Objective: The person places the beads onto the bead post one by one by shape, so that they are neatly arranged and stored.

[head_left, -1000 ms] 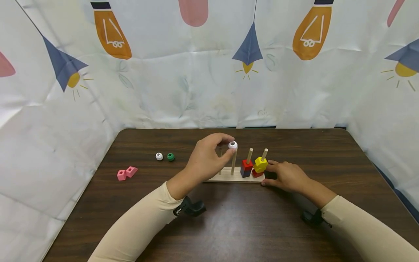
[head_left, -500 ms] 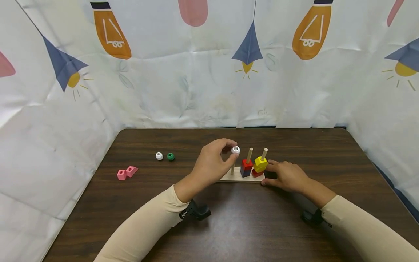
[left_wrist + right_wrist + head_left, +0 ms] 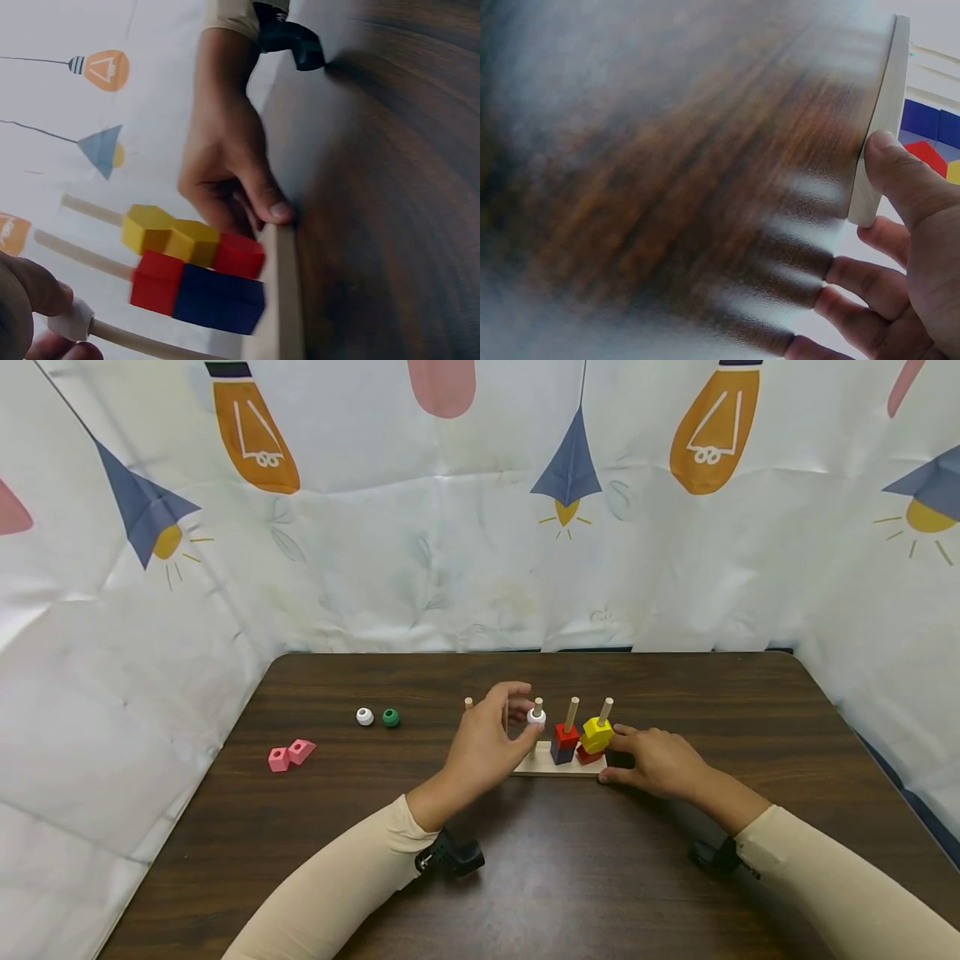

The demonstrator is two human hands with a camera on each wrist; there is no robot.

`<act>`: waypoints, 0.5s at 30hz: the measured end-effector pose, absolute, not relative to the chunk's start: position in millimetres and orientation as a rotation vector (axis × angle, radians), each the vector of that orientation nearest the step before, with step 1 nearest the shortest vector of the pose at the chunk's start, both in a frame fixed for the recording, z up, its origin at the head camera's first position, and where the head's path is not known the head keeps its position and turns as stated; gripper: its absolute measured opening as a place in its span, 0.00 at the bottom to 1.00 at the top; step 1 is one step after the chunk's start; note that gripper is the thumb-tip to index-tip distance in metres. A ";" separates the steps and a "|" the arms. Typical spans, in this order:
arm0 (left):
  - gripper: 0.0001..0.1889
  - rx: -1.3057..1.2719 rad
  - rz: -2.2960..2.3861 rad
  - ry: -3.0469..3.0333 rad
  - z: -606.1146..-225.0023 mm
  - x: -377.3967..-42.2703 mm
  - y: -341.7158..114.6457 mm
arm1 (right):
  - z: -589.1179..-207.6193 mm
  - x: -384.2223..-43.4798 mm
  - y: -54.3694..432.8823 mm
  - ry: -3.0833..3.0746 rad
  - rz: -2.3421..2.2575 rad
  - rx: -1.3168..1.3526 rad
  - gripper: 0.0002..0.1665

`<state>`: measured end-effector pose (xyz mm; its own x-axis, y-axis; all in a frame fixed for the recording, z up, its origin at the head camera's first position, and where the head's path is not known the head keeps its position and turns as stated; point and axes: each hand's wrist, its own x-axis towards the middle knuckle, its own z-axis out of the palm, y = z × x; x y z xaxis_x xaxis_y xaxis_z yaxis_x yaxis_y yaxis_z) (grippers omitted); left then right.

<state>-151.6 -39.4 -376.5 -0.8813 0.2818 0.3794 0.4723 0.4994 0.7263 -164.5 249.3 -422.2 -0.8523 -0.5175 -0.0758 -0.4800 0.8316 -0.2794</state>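
Observation:
My left hand (image 3: pixel 483 735) pinches a white bead (image 3: pixel 536 717) that sits high on a wooden peg (image 3: pixel 538 702), the peg's tip poking up through it. In the left wrist view, thumb and fingertips meet the white bead's sides. The peg rises from a pale wooden base (image 3: pixel 551 768), its left part hidden behind my left hand. At the right end, my right hand (image 3: pixel 660 764) grips this base, thumb on the front edge. The peg beside the white bead carries a red block (image 3: pixel 566 735) over a dark blue block (image 3: pixel 562 756). On the rightmost peg, yellow blocks (image 3: pixel 597 737) sit above a red one (image 3: pixel 589 758).
Farther left on the brown table (image 3: pixel 600 860) lie another white bead (image 3: pixel 364 717) and a green bead (image 3: pixel 391 717). Two pink blocks (image 3: pixel 291 755) rest close together near the left edge. A printed white curtain (image 3: pixel 465 568) hangs behind the table.
My left hand has moved the white bead from above the peg down over its tip, so that the peg now passes through it. My right hand stays at the base's end.

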 end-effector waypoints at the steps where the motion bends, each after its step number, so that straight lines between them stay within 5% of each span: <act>1: 0.29 -0.643 -1.329 -2.529 -379.1 -151.6 -39.4 | -422.0 -164.7 249.1 2.863 -0.377 -0.784 0.38; 7: 0.32 -0.598 -1.385 -2.528 -393.2 -152.1 -38.4 | -421.9 -164.6 249.2 2.870 -0.370 -0.788 0.38; 15: 0.23 -0.522 -1.434 -2.618 -411.5 -151.7 -38.5 | -422.3 -164.2 249.5 2.869 -0.370 -0.784 0.38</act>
